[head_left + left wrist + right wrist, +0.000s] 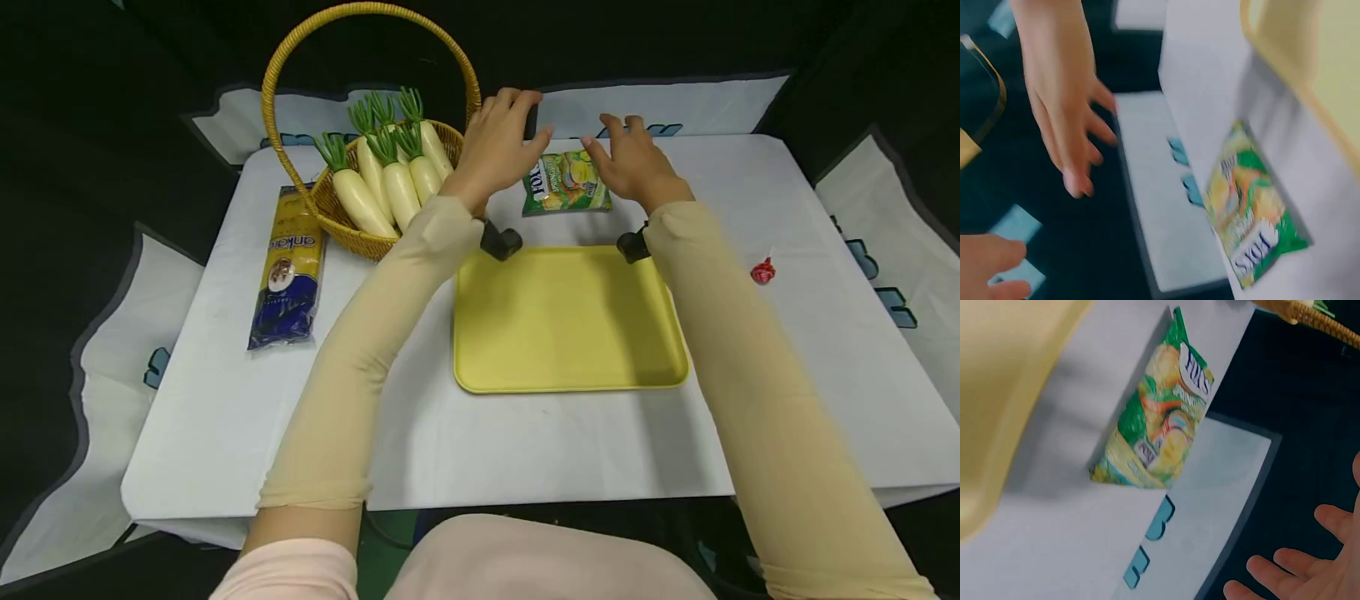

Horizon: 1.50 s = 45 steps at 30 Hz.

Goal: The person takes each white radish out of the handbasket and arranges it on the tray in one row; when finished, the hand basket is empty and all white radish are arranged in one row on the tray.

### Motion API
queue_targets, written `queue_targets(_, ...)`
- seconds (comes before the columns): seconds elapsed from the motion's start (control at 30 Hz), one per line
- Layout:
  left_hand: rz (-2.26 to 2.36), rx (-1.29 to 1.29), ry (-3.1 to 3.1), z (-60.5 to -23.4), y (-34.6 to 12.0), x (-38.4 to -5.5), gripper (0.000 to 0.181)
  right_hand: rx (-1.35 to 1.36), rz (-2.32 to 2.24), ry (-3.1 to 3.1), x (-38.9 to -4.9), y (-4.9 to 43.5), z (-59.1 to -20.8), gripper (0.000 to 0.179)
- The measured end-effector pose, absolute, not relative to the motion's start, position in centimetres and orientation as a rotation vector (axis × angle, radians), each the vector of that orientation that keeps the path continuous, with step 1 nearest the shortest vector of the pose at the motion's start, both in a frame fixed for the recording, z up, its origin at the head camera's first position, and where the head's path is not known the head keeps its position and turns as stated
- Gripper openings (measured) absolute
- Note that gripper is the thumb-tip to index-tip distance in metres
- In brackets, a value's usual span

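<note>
A green and yellow FOX'S candy bag lies on the white table behind the yellow tray. Above its left end my left hand hovers near the basket's right side, fingers extended and slightly bent. My right hand is held beyond the bag's right end with fingers spread. Both hands appear free of any object. In the left wrist view my right hand hangs at the top, and fingers of my left hand enter at lower left. The right wrist view shows the whole bag, apart from my right fingers.
A wicker basket with a tall handle holds several white radishes at the back left. Beside it lies a yellow and blue "ankara" packet. A small red wrapped candy is on the right. Dark curtains surround the table.
</note>
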<state>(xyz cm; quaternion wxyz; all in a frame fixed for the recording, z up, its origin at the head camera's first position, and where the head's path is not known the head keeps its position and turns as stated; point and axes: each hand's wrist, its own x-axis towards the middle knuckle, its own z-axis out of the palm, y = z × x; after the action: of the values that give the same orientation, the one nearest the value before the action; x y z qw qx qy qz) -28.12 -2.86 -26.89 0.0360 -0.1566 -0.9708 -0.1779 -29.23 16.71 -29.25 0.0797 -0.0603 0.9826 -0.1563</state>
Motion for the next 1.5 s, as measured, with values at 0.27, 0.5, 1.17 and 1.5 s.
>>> queue_targets(0.27,-0.840,-0.201,-2.726,-30.0,-7.8,-22.7,0.055,-0.202,-0.562,2.902,-29.0,15.5,-30.7,0.066)
queue_targets(0.5,-1.061,0.317,-2.418,-34.5,-13.7,-20.2,0.069,-0.279,-0.633,2.875,-29.1,14.3,-31.9,0.065)
queue_targets(1.17,-1.578,0.451,-2.291,-41.9,-17.8,-20.3,0.085,-0.301,-0.933,2.809,-29.2,10.3,-33.7,0.063)
queue_targets(1.5,-1.526,0.431,-2.215,-42.6,-17.4,-20.5,0.079,-0.527,-1.403,2.742,-28.3,3.7,-34.1,0.060)
